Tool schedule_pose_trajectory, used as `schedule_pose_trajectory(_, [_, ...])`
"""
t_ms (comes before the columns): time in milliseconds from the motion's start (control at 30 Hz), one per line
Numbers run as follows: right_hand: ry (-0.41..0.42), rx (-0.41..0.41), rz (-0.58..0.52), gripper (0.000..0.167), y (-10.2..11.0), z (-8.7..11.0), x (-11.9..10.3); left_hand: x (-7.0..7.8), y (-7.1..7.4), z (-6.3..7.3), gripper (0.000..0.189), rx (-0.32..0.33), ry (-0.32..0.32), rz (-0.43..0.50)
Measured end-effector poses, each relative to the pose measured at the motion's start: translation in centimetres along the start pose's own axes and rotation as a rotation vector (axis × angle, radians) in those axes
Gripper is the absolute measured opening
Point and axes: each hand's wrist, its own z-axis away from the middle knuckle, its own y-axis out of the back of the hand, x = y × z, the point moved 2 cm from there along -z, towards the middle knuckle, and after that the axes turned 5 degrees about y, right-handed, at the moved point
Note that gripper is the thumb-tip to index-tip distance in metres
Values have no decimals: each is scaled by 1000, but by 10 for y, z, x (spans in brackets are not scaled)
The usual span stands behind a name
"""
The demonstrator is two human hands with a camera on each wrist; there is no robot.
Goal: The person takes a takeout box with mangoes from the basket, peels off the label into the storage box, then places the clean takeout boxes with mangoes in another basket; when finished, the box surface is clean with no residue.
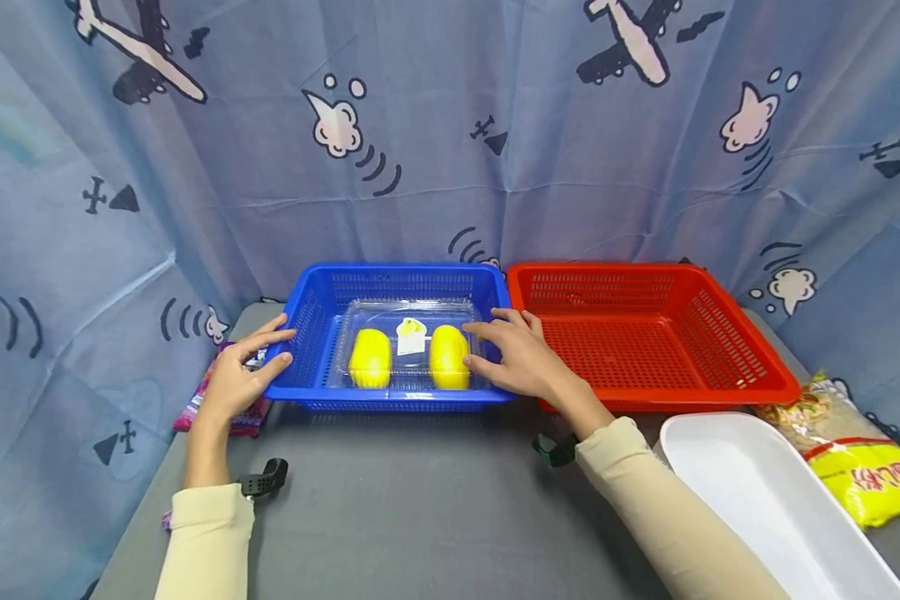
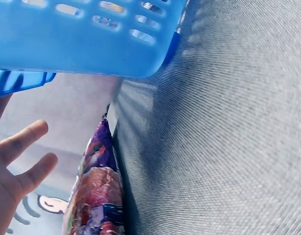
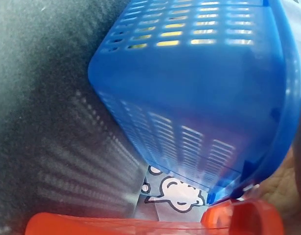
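Within a blue perforated plastic basket (image 1: 390,394), a clear rectangular plastic box (image 1: 409,375) holding two yellow oblong items (image 1: 371,358) is seen, its long axis aligned with that of the basket. The left hand (image 1: 240,381) is placed at the basket's left rim, fingers spread. The right hand (image 1: 522,358) is extended over the basket's right rim, fingers and thumb apart; the box, situated leftward, is more nearly bordered by this hand, though contact cannot be told.
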Motion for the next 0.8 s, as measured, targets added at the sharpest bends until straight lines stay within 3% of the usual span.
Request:
schedule_pose_trajectory(433, [42,-16,-42,61,1,-6,1,-7,1,-1,42,-15,-3,44])
schedule_pose_trajectory(600, [49,-35,73,68,0,-13,4,-8,1,-1,41,-15,-4,40])
schedule_pose_trajectory(800, [20,-126,172,79,-3,-24,5,-9,-2,-1,39,-4,-6,33])
